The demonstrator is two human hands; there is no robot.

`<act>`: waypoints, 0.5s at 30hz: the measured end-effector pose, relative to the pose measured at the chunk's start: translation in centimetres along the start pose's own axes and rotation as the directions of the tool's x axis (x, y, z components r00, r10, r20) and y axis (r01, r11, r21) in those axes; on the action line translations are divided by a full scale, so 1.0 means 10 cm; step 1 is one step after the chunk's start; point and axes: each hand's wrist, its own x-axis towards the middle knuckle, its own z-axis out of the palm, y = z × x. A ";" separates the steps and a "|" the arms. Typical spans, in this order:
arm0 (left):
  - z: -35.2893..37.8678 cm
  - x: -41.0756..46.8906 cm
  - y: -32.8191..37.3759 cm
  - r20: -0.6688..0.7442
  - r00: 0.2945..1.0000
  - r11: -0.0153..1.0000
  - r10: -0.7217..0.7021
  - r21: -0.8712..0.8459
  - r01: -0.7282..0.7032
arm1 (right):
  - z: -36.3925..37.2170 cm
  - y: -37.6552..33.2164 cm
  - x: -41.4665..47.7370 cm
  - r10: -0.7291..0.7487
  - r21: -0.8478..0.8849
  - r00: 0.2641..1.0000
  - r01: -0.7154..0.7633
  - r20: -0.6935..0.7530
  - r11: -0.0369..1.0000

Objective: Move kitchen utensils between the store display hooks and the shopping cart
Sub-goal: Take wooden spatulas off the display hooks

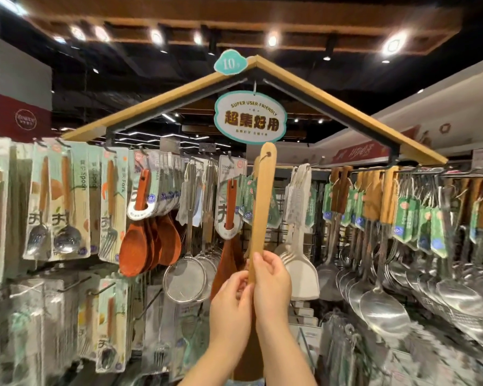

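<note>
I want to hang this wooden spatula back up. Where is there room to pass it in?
Open grid shows between the green-tagged wooden utensils and white spatulas, behind the spatula handle both hands hold. The rail of steel ladles is crowded.

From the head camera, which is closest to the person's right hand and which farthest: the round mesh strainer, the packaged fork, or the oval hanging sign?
Measured from the right hand:
1. Round mesh strainer, just to the left at about hand height.
2. Oval hanging sign, straight above, under the roof peak.
3. Packaged fork, far left among the carded cutlery.

I count two hands, left hand (230, 302) and right hand (272, 285), on one pale wooden utensil (262, 207); two mesh strainers (186, 278); one hanging sign (250, 118).
</note>
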 end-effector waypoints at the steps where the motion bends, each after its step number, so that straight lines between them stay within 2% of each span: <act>1: 0.01 -0.01 0.00 -0.002 1.000 1.000 0.004 -0.008 -0.004 | 0.00 0.00 0.00 0.005 -0.002 1.000 -0.005 -0.008 1.000; 15: 0.04 0.06 0.01 0.020 0.999 0.998 -0.029 -0.060 0.030 | 0.03 0.03 0.16 0.017 -0.034 0.999 -0.018 -0.032 0.999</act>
